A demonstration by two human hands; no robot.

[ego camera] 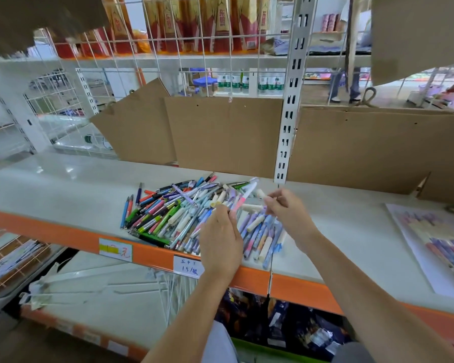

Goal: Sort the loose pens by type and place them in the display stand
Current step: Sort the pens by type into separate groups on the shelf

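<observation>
Left hand (220, 238) fingers curled, pinching a pink-and-white pen (243, 199) near its lower end, pen angled up and to the right above the heap; right hand (288, 212) fingers bent, tips pinched on something small and pale beside that pen's upper part; motion blur there, cannot tell just what the right fingers hold; both hands hover over the right half of the loose pens (194, 218); pile lies on the white shelf (63, 189), near its orange front edge (50, 227), darker red, green and blue pens on the left side, pastel ones on the right, under the hands; two price labels (185, 265) stuck on the orange edge below the pile; brown cardboard sheets (223, 134) stand against the wire grid behind the pile, white slotted upright (290, 100) runs down just behind the right hand; flat printed sheet with rows of pens (435, 247) lies at the shelf's right, well apart from the pile, cut off by the frame edge; display stand not made out; lower shelf goods dark, unclear.
</observation>
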